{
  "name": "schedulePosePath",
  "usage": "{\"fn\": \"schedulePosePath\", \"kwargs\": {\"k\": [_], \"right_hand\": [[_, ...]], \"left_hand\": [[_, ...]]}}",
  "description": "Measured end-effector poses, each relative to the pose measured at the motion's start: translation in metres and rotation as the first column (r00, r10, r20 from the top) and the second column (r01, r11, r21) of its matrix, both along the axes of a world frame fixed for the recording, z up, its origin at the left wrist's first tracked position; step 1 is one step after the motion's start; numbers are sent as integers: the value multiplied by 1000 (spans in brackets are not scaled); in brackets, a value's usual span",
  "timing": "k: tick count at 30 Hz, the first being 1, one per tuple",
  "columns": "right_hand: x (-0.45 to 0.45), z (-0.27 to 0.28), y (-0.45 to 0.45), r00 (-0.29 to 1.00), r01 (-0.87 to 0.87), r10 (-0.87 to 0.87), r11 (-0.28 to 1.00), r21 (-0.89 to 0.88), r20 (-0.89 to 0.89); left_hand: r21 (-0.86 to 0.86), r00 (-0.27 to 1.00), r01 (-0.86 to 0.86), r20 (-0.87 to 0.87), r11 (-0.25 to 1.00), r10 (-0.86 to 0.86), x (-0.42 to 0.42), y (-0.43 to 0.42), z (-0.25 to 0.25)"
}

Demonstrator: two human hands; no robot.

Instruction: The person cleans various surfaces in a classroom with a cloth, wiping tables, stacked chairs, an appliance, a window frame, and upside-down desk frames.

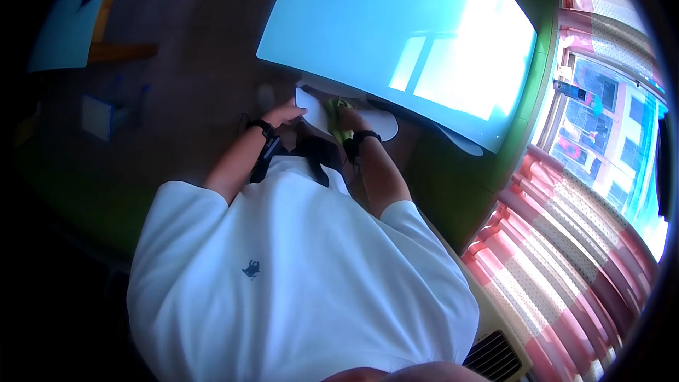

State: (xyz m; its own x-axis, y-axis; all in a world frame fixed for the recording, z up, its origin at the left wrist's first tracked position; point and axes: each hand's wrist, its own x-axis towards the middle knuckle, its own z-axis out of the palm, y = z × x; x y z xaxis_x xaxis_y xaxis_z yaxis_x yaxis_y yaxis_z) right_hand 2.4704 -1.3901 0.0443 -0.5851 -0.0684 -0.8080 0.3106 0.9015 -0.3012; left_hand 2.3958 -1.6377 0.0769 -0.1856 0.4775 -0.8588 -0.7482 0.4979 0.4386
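A white, curved flat piece (pixel 316 107) lies in front of my body, just below the near edge of a large glossy table top (pixel 382 35). My left hand (pixel 286 111) grips its left end, with the fingers closed at the edge. On the right part of the piece, my right hand (pixel 348 119) presses a yellow-green cloth (pixel 335 117) against the surface. The rounded right end of the piece (pixel 386 125) shows beyond my right hand. Dark bands are round both wrists.
At the right are a window (pixel 601 127) and pink and white curtains (pixel 559 240). A vented beige unit (pixel 498 354) stands at the lower right. Another table (pixel 64 21) is at the upper left. A second white rounded piece (pixel 460 141) sticks out under the table's right side.
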Motion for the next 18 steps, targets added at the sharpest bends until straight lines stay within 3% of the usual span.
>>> {"fn": "schedulePosePath", "kwargs": {"k": [1, 3, 5, 7, 9, 11, 12, 13, 16, 18], "right_hand": [[-14, 7, -25, 999, 29, -30, 998, -49, -28], [-32, -25, -57, 991, -24, -12, 966, -258, -134], [-43, -6, -79, 988, -25, -25, 948, -318, -152], [-38, -12, -77, 988, -10, -42, 941, -339, -146], [-18, -14, -45, 980, -169, 130, 946, -277, -153], [20, -19, 1, 984, 176, -176, 984, -32, 1], [30, -4, 25, 996, -87, 82, 989, 119, 43], [39, 1, 50, 984, -166, 140, 950, 263, 115], [57, 3, 116, 979, -197, 154, 879, 435, 131], [62, -2, 129, 973, -204, 144, 906, 372, 181]], "left_hand": [[-58, 997, -58, -60, 997, 55, 9, 0, -24], [-56, 996, -84, -44, 995, 82, 7, -1, -19], [-68, 978, -201, -66, 977, 196, 17, -1, -25], [-101, 988, -153, -50, 983, 148, 16, -4, -32], [-115, 995, -100, -5, 988, 100, 14, -4, -32], [-83, 993, -103, 49, 991, 108, 13, -5, -20], [-89, 993, -103, 56, 991, 108, 15, -5, -20], [-93, 997, -67, 41, 993, 71, 18, -6, -21], [-133, 999, -11, 30, 991, 15, 25, -8, -29], [-131, 993, -100, 52, 986, 108, 33, -10, -24]]}}
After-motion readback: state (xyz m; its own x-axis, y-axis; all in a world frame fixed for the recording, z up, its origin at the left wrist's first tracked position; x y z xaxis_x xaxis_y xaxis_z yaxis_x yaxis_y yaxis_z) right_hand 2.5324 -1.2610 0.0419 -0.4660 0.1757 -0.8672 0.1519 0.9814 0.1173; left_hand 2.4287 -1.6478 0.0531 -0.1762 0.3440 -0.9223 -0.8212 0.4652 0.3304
